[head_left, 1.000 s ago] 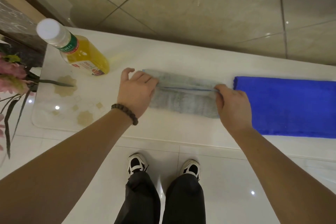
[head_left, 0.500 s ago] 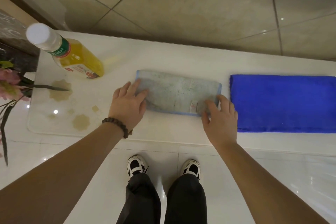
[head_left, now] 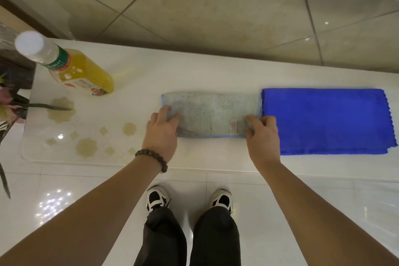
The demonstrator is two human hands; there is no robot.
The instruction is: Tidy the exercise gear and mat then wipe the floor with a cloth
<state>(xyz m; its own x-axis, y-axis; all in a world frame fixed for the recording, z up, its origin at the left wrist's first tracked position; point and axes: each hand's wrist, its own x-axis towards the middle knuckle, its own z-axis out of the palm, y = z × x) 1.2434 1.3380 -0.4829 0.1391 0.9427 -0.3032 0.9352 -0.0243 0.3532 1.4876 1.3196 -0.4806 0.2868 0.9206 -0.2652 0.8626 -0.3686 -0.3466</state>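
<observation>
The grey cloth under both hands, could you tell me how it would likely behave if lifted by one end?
The grey cloth is thin, folded fabric, so it would probably droop and unfold. It looks light for its size. On the glossy white tabletop it likely slides easily when pushed.

Head-worn camera looks steeply down, close above the white counter point(head_left: 205, 71).

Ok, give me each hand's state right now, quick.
Left hand: grips the left end of the pale blue cloth.
Right hand: grips its right end.
</observation>
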